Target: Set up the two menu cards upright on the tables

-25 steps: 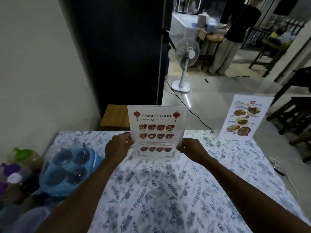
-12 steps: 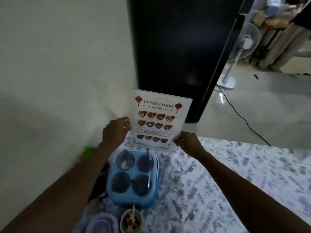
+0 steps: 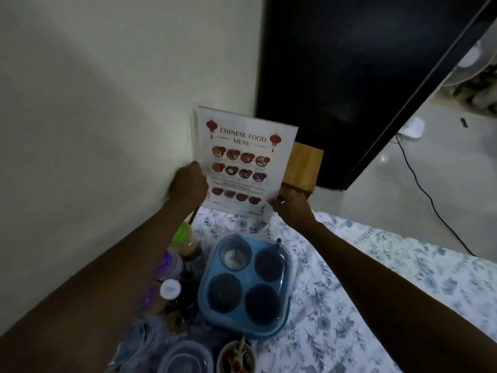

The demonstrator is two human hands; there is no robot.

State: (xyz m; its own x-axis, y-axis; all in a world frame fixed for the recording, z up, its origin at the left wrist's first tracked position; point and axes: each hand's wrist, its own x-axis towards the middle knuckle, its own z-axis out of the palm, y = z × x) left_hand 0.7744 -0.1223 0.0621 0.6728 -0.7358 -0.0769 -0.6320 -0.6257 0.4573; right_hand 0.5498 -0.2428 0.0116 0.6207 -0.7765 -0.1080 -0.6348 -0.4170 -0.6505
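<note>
While the left hand [image 3: 189,184] and right hand [image 3: 291,207] grip the menu card [image 3: 243,162] edges, careless lowering may strike the blue condiment tray [image 3: 243,285] beneath them.

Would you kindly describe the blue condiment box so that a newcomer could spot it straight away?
Start from the floral tablecloth near the pale wall. Just in front of the Chinese food menu card sits the blue condiment box, right of a cluster of bottles. It alone is square and blue, with four round wells under a clear lid.

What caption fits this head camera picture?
Both hands, left and right, stand the Chinese food menu card upright.
</note>
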